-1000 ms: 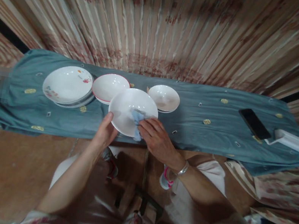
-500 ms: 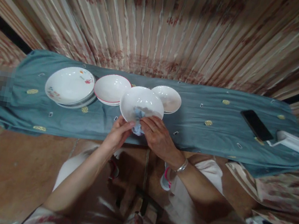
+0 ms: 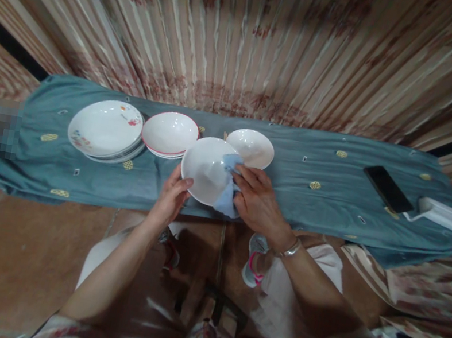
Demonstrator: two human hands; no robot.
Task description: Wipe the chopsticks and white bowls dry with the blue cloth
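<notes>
L hand (image 3: 173, 194) is gripping a white bowl (image 3: 205, 172) over the tabletop's (image 3: 298, 205) near edge, thumb inside the rim. R hand (image 3: 256, 200) is pinching a blue cloth (image 3: 226, 199) in its fingers, pressing the bowl's R inside. Prob. wiping; next move's likely needing a turn, w/ L grip easing.

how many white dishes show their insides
4: round white flowered dish, far left; red-rimmed white bowl beside it; plain white bowl in the left hand; smaller white bowl behind and right of it. Other dishes beneath are partly hidden.
</notes>
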